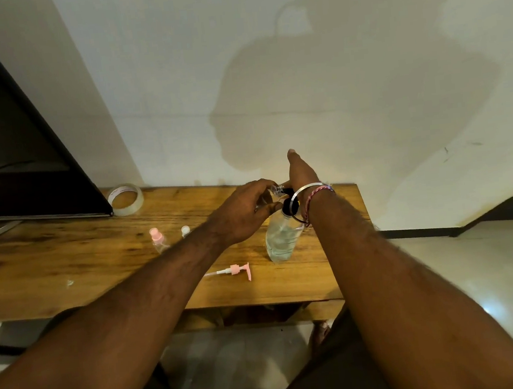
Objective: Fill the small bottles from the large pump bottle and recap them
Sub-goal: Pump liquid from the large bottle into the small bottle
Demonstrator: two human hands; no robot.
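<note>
The large clear pump bottle (282, 237) stands on the wooden table (67, 271), part full of clear liquid, with a black pump head. My right hand (302, 172) presses down on that pump with straight fingers. My left hand (244, 214) grips a small clear bottle (272, 191) held at the pump's spout. A small bottle with a pink cap (158, 238) and a second small bottle with a white cap (185, 231) stand on the table to the left. A loose pink pump cap with its tube (233, 270) lies near the front edge.
A roll of clear tape (125, 199) lies at the back left beside a dark monitor (22, 149). The white wall rises right behind the table. Pale tiled floor lies to the right, past the table's edge.
</note>
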